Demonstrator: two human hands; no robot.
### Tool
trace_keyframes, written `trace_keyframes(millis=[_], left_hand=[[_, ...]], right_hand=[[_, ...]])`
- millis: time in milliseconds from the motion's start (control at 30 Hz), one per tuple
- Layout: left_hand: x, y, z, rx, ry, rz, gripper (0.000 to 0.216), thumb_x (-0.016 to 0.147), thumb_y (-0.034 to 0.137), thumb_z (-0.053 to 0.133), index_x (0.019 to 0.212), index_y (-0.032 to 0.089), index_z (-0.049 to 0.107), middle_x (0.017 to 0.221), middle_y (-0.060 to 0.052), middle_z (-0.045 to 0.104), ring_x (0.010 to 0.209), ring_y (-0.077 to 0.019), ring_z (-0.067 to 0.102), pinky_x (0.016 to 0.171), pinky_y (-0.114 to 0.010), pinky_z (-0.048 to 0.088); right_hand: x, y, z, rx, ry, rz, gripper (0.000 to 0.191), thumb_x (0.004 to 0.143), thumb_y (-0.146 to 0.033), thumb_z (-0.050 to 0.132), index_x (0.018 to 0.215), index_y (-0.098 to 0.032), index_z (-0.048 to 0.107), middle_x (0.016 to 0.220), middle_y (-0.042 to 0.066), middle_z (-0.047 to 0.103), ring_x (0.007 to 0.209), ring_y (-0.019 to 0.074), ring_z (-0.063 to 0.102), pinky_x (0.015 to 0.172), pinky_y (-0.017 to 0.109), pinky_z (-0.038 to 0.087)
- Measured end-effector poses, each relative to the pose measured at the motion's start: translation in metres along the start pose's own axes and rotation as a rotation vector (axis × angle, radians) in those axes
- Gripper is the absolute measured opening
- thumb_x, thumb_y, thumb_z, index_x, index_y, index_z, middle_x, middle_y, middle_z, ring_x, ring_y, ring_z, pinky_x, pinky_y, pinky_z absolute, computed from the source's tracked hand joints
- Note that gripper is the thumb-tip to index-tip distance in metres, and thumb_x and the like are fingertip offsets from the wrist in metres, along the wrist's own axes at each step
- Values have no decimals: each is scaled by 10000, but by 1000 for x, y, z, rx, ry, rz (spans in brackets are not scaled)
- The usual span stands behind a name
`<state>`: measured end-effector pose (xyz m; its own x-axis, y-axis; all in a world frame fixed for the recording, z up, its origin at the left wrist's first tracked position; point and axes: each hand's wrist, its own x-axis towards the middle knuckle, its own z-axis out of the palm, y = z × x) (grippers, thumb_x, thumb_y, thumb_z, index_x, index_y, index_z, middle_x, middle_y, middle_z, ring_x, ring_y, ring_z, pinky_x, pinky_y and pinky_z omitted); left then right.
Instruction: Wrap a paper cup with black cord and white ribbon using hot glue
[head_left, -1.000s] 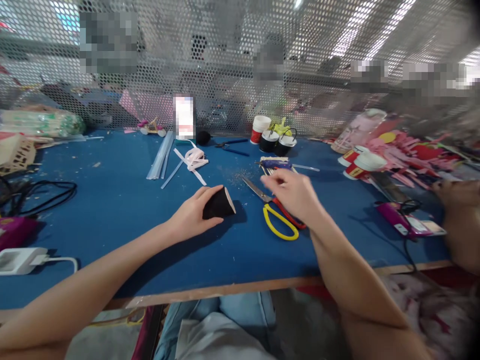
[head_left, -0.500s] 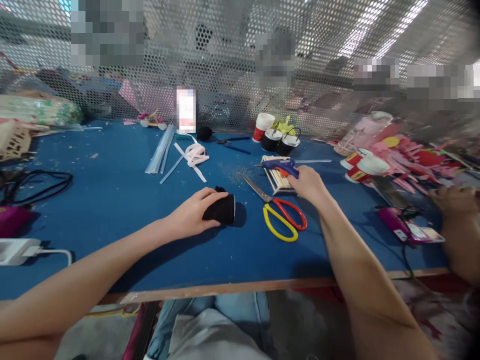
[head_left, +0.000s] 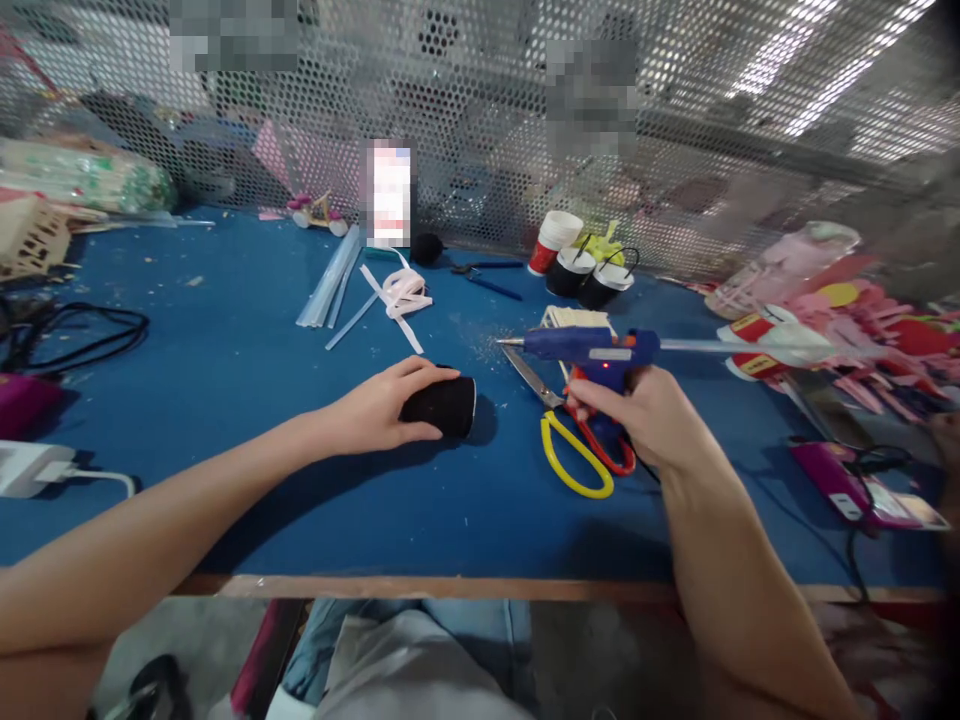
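My left hand (head_left: 379, 408) rests on the blue table (head_left: 225, 400), fingers wrapped round a black cup (head_left: 444, 405) that lies on its side with its rim to the right. My right hand (head_left: 645, 418) is closed on the grip of a blue glue gun (head_left: 592, 347), held just above the table with its nozzle pointing left, toward the cup. A glue stick juts from the gun's back. Under my right hand lie scissors with yellow and red handles (head_left: 574, 450).
Behind the gun are a bundle of wooden sticks (head_left: 574, 318), paper cups (head_left: 553, 240) and black cups (head_left: 589, 275). Clear glue sticks (head_left: 330, 290) and white ribbon (head_left: 401, 295) lie left of centre. Cables (head_left: 67, 335) sit left; pink craft pieces (head_left: 862, 310) and a pink device (head_left: 862, 485) right. Perforated metal screen behind.
My right hand has gripped the blue glue gun, lifted it off the wooden sticks and brought it nearer, nozzle left. My left hand has kept the black cup in place.
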<state>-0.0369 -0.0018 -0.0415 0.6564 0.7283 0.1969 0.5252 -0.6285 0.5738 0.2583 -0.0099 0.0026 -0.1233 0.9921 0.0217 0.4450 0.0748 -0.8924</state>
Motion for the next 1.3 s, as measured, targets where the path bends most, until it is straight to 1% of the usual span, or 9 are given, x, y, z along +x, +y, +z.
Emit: trace_keyframes(millis=[100, 200, 367, 500, 600, 767, 933, 1167, 1300], left_hand=[[1, -5, -2, -53, -4, 9, 611, 788, 340, 630, 1337, 230, 385, 1223, -111, 496, 1125, -240, 514, 978, -395, 422], [1, -8, -2, -81, -6, 25, 609, 795, 351, 622, 1340, 225, 380, 1230, -113, 502, 1132, -233, 513, 982, -385, 419], [2, -8, -2, -66, -23, -3, 610, 794, 348, 624, 1340, 217, 386, 1240, -111, 506, 1143, -231, 508, 996, -383, 407], [2, -6, -2, -65, -13, -19, 619, 785, 350, 632, 1340, 225, 389, 1246, -107, 510, 1137, -236, 519, 989, -388, 416], [2, -6, -2, -56, -15, -25, 622, 783, 348, 633, 1342, 227, 388, 1241, -109, 513, 1136, -237, 520, 985, -391, 419], [2, -6, -2, -48, -11, -13, 618, 783, 350, 633, 1337, 217, 393, 1232, -110, 515, 1135, -233, 522, 981, -374, 423], [2, -6, -2, -50, -15, 1, 620, 789, 339, 631, 1344, 215, 383, 1240, -114, 508, 1147, -234, 508, 987, -380, 417], [2, -3, -3, -14, -13, 22, 615, 791, 328, 627, 1338, 191, 383, 1245, -129, 494, 1155, -240, 497, 990, -382, 415], [1, -3, -2, 0, -11, 36, 612, 796, 328, 622, 1340, 193, 376, 1256, -135, 483, 1169, -244, 483, 998, -386, 408]], right_hand=[[-13, -6, 11, -33, -105, -40, 207, 770, -351, 618, 893, -186, 646, 614, -7, 597, 487, 105, 522, 450, 232, 465], [-21, -6, 17, -171, -79, -56, 186, 749, -366, 621, 795, -191, 663, 634, 18, 628, 466, 124, 520, 433, 264, 460], [-25, -3, 20, -358, -53, -146, 154, 711, -365, 604, 652, -224, 625, 547, 32, 610, 518, 206, 588, 518, 351, 497], [-27, -3, 21, -433, -62, -230, 122, 706, -355, 593, 722, -241, 635, 679, 61, 667, 647, 247, 642, 635, 388, 525], [-25, -3, 19, -462, -44, -244, 136, 712, -361, 598, 763, -242, 642, 757, 75, 684, 699, 256, 653, 667, 393, 528], [-23, -5, 16, -502, -120, -312, 117, 694, -358, 598, 724, -262, 659, 687, 64, 666, 729, 262, 649, 695, 403, 524], [-24, -7, 24, -451, -10, -214, 151, 723, -370, 568, 700, -236, 633, 664, 79, 660, 616, 243, 637, 603, 383, 525], [-24, -4, 10, -541, -124, -356, 120, 694, -358, 628, 754, -279, 694, 504, 41, 560, 786, 281, 633, 729, 398, 490], [-26, -2, 10, -640, -94, -427, 113, 731, -322, 605, 763, -268, 699, 562, 64, 603, 794, 272, 630, 709, 380, 486]])
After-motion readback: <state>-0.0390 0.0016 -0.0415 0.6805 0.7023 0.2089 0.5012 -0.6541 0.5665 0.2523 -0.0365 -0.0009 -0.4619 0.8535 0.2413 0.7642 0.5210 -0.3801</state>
